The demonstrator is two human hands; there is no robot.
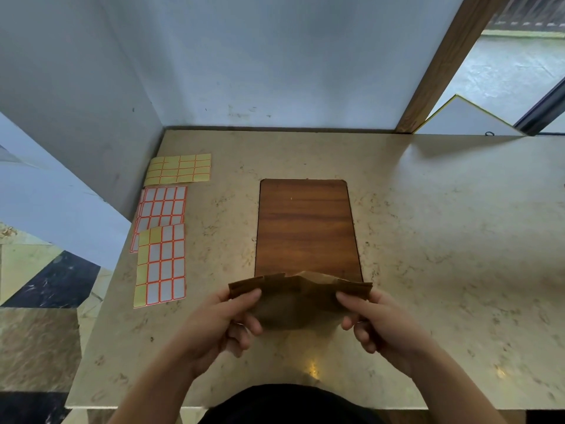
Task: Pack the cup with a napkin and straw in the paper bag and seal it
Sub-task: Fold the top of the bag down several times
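Up close, the left hand (226, 319) and right hand (374, 319) each pinch an end of the brown paper bag's (298, 301) folded top, thumbs on the near face, fingers curled behind. It hangs above the marble table (428, 240), at the wooden board's (305, 228) near edge; sticker sheets (162, 237) lie left.

Marble counter (428, 240) — wooden board (305, 228), apparently three label sheets (163, 228).

Dim, soft daylight from the upper right, faint glare on the countertop (312, 367), wide-angle bending at edges.
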